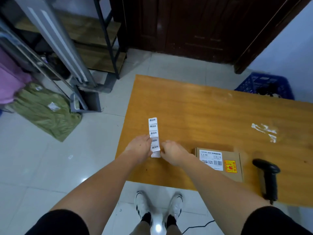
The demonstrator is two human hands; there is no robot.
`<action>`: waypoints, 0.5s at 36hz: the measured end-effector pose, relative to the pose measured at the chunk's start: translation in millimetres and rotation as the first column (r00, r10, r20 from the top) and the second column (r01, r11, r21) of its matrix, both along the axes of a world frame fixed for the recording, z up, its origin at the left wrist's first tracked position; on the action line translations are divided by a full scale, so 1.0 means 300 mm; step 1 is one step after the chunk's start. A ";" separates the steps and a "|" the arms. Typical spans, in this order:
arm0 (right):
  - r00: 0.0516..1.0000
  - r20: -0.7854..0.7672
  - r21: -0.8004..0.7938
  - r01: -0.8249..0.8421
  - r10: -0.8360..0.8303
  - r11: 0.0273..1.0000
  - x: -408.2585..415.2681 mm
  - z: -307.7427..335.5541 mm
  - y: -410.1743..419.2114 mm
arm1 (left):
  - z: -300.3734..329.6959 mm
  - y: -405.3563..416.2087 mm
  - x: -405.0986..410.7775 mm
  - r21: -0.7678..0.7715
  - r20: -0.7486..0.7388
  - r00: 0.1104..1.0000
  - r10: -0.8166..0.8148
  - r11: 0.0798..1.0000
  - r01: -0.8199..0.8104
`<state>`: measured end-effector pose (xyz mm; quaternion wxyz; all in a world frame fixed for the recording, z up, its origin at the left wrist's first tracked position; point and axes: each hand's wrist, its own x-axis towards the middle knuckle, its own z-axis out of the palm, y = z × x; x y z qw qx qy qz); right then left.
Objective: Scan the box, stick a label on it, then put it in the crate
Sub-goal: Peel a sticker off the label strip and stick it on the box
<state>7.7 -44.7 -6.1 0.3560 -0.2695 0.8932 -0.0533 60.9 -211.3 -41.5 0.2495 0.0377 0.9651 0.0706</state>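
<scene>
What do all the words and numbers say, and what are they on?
"退回件" – printed on each sticker of the label strip, held between the left hand and right hand; four read clearly, one is partly hidden by a finger.
"12V4A 48W" – top line of the white label on the box; the characters after it are blurred.
"12V4A-5525" – same label, beside the barcode.
Yellow-and-red sticker on the box: too blurred.

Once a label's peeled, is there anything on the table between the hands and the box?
Nothing visible. Both hands, left hand and right hand, hold the label strip just left of the box, with only bare table between. The scanner lies on the box's far right side.
</scene>
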 end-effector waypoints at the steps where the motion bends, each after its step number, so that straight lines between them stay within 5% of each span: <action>1: 1.000 -0.006 -0.008 0.008 -0.008 1.000 -0.001 -0.013 -0.006 | -0.016 0.001 -0.002 -0.012 0.011 1.000 0.000 1.000 0.000; 18: 0.997 -0.078 -0.014 0.018 -0.019 1.000 -0.023 -0.134 -0.089 | -0.092 0.012 0.037 -0.049 -0.051 0.999 -0.004 0.999 0.001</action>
